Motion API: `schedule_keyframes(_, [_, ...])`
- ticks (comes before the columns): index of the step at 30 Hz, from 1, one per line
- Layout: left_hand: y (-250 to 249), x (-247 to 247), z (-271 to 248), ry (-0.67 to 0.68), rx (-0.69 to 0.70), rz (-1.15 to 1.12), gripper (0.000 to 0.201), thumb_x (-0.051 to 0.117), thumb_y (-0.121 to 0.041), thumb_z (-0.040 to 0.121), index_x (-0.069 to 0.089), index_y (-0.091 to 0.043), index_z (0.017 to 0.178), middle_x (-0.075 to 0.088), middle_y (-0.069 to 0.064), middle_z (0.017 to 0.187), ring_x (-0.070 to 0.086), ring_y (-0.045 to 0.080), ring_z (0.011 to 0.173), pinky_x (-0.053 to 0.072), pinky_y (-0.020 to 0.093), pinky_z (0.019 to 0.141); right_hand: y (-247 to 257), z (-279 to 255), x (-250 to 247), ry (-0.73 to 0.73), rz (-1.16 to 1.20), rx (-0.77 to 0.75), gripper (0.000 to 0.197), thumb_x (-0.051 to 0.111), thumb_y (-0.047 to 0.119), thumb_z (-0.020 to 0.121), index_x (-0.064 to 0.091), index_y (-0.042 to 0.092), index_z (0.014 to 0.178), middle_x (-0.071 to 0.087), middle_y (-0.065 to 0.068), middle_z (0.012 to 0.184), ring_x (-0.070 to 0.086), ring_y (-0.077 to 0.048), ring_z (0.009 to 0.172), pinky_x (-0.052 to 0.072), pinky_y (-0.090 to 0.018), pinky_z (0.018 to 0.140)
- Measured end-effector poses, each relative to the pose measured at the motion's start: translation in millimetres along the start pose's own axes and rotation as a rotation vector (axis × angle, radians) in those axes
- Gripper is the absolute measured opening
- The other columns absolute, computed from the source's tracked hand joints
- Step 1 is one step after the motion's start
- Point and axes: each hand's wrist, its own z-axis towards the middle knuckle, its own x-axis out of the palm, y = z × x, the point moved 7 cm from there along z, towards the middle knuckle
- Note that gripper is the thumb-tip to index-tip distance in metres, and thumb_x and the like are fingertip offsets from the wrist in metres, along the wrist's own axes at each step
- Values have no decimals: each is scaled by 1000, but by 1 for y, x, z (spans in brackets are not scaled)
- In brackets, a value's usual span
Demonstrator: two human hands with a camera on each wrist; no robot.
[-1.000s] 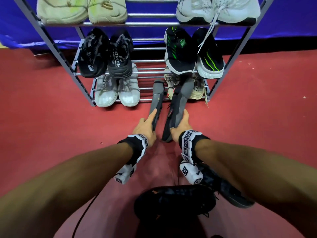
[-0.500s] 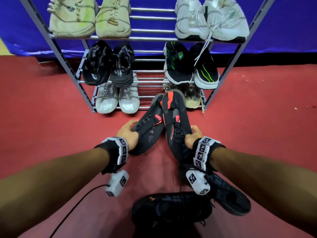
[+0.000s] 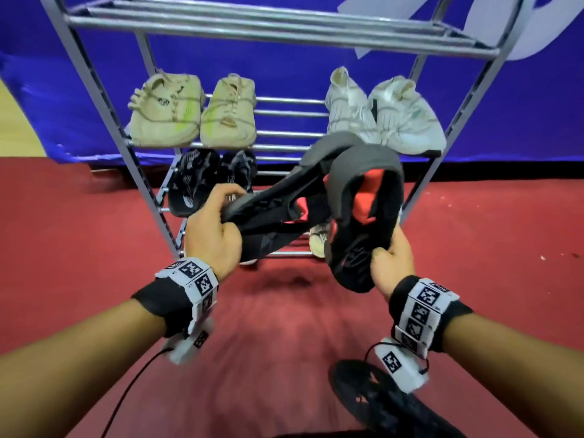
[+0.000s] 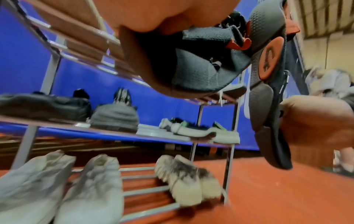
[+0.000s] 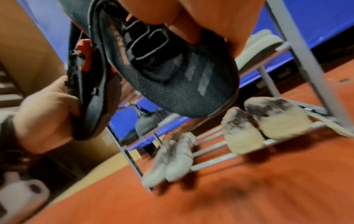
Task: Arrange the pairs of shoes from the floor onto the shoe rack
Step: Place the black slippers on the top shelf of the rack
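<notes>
Since the earlier frame, we have lifted both black shoes off the floor: left hand (image 3: 212, 230) grips one shoe (image 3: 278, 203), right hand (image 3: 392, 260) grips the other (image 3: 363, 216), before the rack (image 3: 284, 30).

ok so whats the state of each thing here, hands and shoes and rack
left hand: grips one black and red shoe, lifted
right hand: grips the other black and red shoe, lifted
top shelf: bare
cream shoes: on a shelf, side by side
white shoes: on the same shelf
black shoe: on the floor
</notes>
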Motion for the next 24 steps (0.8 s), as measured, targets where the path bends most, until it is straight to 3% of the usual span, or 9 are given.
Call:
schedule_keyframes(3, [-26,-9,25,-112,-20,-215,63,39,6,62,60,-34,105,68,4,86,64,24,82,55,41,80,55,9,2,-86,149,-89,63,36,0,63,62,21,117,68,11,98,61,-6,94,47,-30,99])
schedule_keyframes(6, [-52,-14,47,-191,-68,-358,63,38,10,63,60,-37,99,62,9,69,59,33,67,52,46,66,109,18,6,-105,246,-157,54,39,-3,69,60,13,116,67,0,104,61,-14,102,48,-43,104])
schedule_keyframes(8, [-70,-16,61,-195,-110,-435,64,39,11,65,58,-42,95,57,29,71,54,41,61,51,56,58,141,24,10,-93,299,-157,46,40,-9,75,59,12,110,67,2,95,63,-11,92,51,-37,94])
schedule_keyframes(10, [-87,-20,77,-184,-152,-482,64,39,10,67,59,-43,96,60,33,78,55,40,60,51,61,59,167,31,15,-75,320,-146,39,40,-11,80,58,13,106,64,6,84,61,-7,79,52,-34,82])
schedule_keyframes(14, [-121,-36,113,-150,-199,-519,62,42,10,79,67,-31,119,76,-5,94,69,14,79,60,44,77,220,48,27,-85,423,-57,41,40,-8,87,55,14,118,63,4,78,61,-4,65,52,-22,64])
schedule_keyframes(15, [-130,-41,123,-139,-196,-516,60,43,6,81,66,-29,123,76,-8,101,68,11,80,59,43,81,233,55,30,-120,450,-40,42,40,-8,89,54,15,121,62,2,80,60,-3,64,51,-19,61])
schedule_keyframes(17, [-146,-55,141,-148,-192,-483,57,43,-6,80,66,-35,123,75,-4,98,61,16,75,58,45,79,258,70,35,-172,439,-26,40,42,-3,90,52,23,119,63,1,82,60,-5,62,50,-17,60])
schedule_keyframes(20, [-157,-81,168,-198,-224,-406,51,42,-13,85,64,-34,125,69,1,83,55,22,67,54,41,67,291,87,52,-134,346,-37,39,44,13,83,63,26,115,66,2,84,60,-15,71,53,-30,72])
schedule_keyframes(24, [-143,-115,195,-266,-331,-296,44,41,-19,89,62,-31,125,67,-4,112,62,21,96,50,34,83,316,107,82,-59,291,-2,42,42,16,78,74,18,107,71,2,80,64,-17,71,58,-33,68])
